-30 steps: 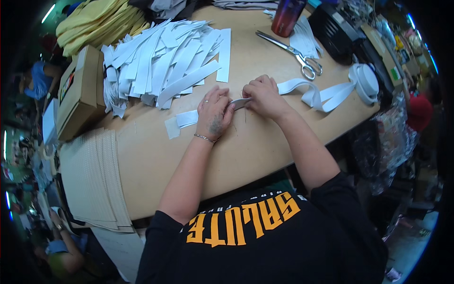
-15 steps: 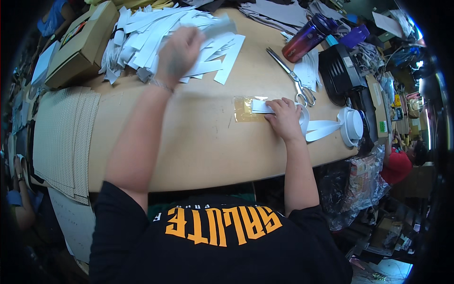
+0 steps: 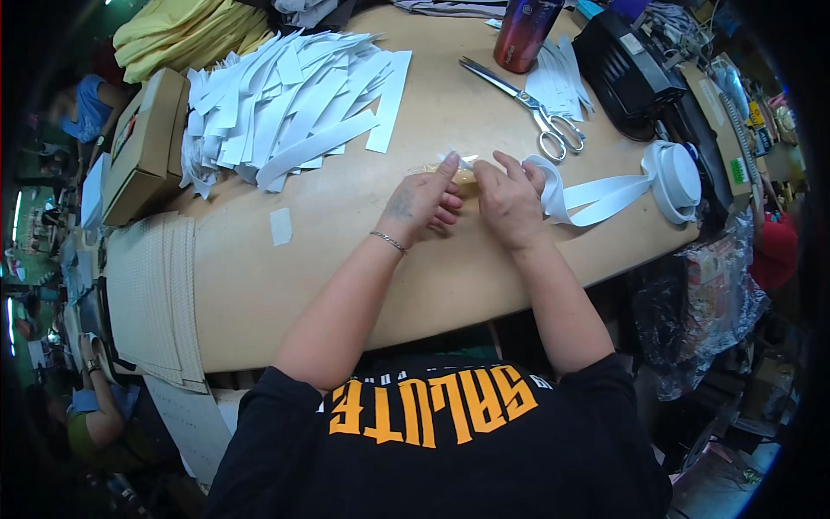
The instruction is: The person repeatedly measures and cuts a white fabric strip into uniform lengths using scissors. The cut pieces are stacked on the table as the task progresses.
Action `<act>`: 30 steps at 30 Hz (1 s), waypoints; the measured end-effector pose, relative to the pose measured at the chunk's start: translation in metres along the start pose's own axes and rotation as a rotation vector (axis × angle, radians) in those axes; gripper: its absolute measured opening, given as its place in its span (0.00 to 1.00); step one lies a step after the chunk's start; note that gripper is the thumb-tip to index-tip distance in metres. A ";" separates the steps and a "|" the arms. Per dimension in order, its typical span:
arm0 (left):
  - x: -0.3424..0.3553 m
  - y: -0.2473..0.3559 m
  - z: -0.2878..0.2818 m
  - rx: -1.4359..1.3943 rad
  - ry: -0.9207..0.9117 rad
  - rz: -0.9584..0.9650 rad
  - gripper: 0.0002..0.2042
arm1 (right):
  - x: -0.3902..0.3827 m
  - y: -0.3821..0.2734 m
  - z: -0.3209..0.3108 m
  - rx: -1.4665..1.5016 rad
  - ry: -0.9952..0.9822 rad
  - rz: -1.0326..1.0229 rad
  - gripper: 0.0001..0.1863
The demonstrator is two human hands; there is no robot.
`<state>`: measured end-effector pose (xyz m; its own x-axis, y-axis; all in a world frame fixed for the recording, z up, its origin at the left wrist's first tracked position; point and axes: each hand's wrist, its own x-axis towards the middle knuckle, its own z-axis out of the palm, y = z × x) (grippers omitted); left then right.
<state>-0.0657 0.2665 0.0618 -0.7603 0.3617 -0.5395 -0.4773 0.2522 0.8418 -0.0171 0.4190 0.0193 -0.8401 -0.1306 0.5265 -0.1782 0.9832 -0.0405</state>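
Observation:
My right hand (image 3: 510, 201) pinches the free end of a white flat band (image 3: 592, 208). The band loops from that hand to a white roll (image 3: 676, 182) on the right. Beside it, my left hand (image 3: 424, 203) has its thumb raised and its fingers loosely curled, with a gap between them. Under and behind both hands lies a patch of yellowish clear tape (image 3: 424, 167), mostly covered by them. A heap of cut white strips (image 3: 290, 108) spreads at the far left. Silver scissors (image 3: 540, 112) lie beyond my right hand, blades partly apart.
A small white piece (image 3: 281, 227) lies left of my hands. A cardboard box (image 3: 147, 143) and stacked textured sheets (image 3: 151, 294) line the left side. A red-purple bottle (image 3: 525, 36), narrow strips (image 3: 558, 82) and a black device (image 3: 627, 73) stand or lie at far right.
My left hand has come from the strip heap back beside my right hand. The view has shifted. A small white piece now lies left of my hands.

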 end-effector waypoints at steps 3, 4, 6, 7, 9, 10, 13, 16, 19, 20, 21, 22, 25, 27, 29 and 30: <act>0.003 -0.019 -0.006 0.058 -0.024 0.118 0.21 | -0.012 -0.023 -0.004 0.039 0.027 -0.041 0.08; 0.000 -0.021 -0.009 0.120 -0.029 0.181 0.19 | -0.016 -0.031 -0.006 0.048 0.041 -0.057 0.08; -0.012 -0.027 -0.018 0.214 0.031 0.210 0.13 | -0.023 -0.043 -0.008 0.077 0.044 -0.050 0.10; -0.020 -0.031 -0.021 0.188 0.058 0.203 0.13 | -0.024 -0.050 -0.012 0.090 0.052 -0.050 0.10; -0.024 -0.052 -0.032 0.175 0.133 0.279 0.11 | -0.028 -0.062 -0.014 0.124 0.004 -0.054 0.16; -0.031 -0.054 -0.035 0.172 0.144 0.397 0.10 | -0.026 -0.067 -0.018 0.167 0.006 -0.018 0.19; -0.058 -0.056 -0.044 0.180 0.177 0.713 0.07 | -0.012 -0.081 -0.043 0.292 -0.039 0.085 0.35; -0.080 -0.060 -0.069 0.228 0.215 0.889 0.05 | 0.002 -0.079 -0.059 0.273 -0.244 0.041 0.36; -0.091 -0.082 -0.094 0.153 0.298 0.901 0.05 | 0.007 -0.076 -0.049 0.297 -0.375 0.006 0.27; -0.094 -0.088 -0.102 0.054 0.326 0.871 0.06 | 0.007 -0.077 -0.040 0.289 -0.349 0.014 0.26; -0.096 -0.094 -0.111 -0.021 0.353 0.853 0.07 | 0.006 -0.078 -0.034 0.283 -0.325 0.015 0.24; -0.102 -0.097 -0.120 -0.045 0.409 0.827 0.08 | 0.008 -0.077 -0.032 0.230 -0.341 0.018 0.27; -0.101 -0.117 -0.154 -0.164 0.507 0.803 0.09 | 0.013 -0.075 -0.030 0.142 -0.456 0.030 0.34; -0.107 -0.123 -0.170 -0.127 0.522 0.822 0.09 | 0.008 -0.073 -0.030 0.135 -0.437 0.024 0.37; -0.114 -0.133 -0.185 -0.135 0.555 0.828 0.09 | 0.006 -0.074 -0.032 0.152 -0.459 0.012 0.40; -0.118 -0.138 -0.192 -0.160 0.569 0.825 0.09 | 0.006 -0.075 -0.034 0.168 -0.490 0.014 0.41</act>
<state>0.0051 0.0171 0.0129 -0.9564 -0.1231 0.2650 0.2695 -0.0209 0.9628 0.0082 0.3486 0.0541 -0.9772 -0.2017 0.0666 -0.2111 0.9564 -0.2018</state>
